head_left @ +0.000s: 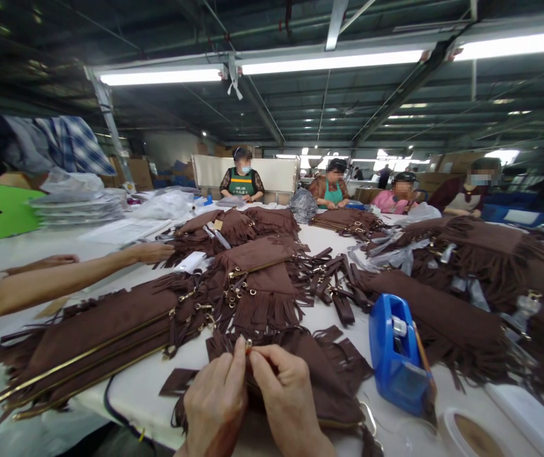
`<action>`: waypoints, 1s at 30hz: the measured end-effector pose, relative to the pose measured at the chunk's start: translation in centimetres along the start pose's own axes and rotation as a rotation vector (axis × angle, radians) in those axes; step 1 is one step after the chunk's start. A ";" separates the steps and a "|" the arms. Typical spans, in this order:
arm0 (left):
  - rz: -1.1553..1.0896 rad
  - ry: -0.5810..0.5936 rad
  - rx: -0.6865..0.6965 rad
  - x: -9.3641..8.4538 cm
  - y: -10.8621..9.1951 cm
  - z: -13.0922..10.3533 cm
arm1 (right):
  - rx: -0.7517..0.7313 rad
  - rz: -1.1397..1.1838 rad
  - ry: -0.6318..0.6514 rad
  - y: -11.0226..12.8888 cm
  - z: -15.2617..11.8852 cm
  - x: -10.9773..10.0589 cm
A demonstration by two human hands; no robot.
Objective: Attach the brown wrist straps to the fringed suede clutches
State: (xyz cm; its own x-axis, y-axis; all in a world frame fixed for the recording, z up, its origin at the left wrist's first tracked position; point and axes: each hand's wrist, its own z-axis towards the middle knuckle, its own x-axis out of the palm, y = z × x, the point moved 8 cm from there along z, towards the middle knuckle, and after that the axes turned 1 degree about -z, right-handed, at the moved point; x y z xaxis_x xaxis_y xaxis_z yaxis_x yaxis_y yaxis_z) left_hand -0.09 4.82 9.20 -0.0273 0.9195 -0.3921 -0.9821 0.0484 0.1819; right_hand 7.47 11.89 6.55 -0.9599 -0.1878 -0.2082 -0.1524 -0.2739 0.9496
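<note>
My left hand (217,397) and my right hand (285,393) meet at the front of the table. Both are closed, thumbs and fingertips pinching a small shiny metal ring (249,344); its exact kind is too small to make out. Beneath them lies a dark brown fringed bag (319,374) with a gold zipper along its near edge, partly covered by my hands. Just beyond, another brown fringed bag (266,289) rests on a pile with small gold rings and clasps. Several loose brown straps (336,285) lie to the right of that pile.
A blue tape dispenser (398,355) stands to the right, near a roll of tape (471,435). Stacked brown bags (105,324) lie at the left, more bags (443,311) at the right. A co-worker's arm (72,282) reaches in from the left. Several people sit across the table.
</note>
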 end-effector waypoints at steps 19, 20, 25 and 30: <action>0.079 0.134 0.229 1.2 -1.3 -1.1 | 0.259 0.179 -0.079 -3.6 0.5 0.5; 0.079 0.135 0.222 1.2 -1.3 -1.2 | 0.268 0.189 -0.089 -3.8 0.4 0.5; 0.021 0.125 0.122 1.4 -0.4 -1.4 | 0.336 0.337 -0.081 -4.9 0.1 1.1; -0.131 0.165 -0.051 2.3 1.2 -2.2 | 0.337 0.357 -0.075 -5.4 0.0 1.4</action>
State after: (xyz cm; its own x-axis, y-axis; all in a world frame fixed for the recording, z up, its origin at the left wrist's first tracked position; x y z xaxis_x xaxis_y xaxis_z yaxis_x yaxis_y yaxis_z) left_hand -1.69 6.17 6.54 0.0750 0.8304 -0.5522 -0.9873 0.1397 0.0760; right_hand 6.93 13.12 1.12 -0.9783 -0.1427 0.1499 0.1337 0.1174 0.9840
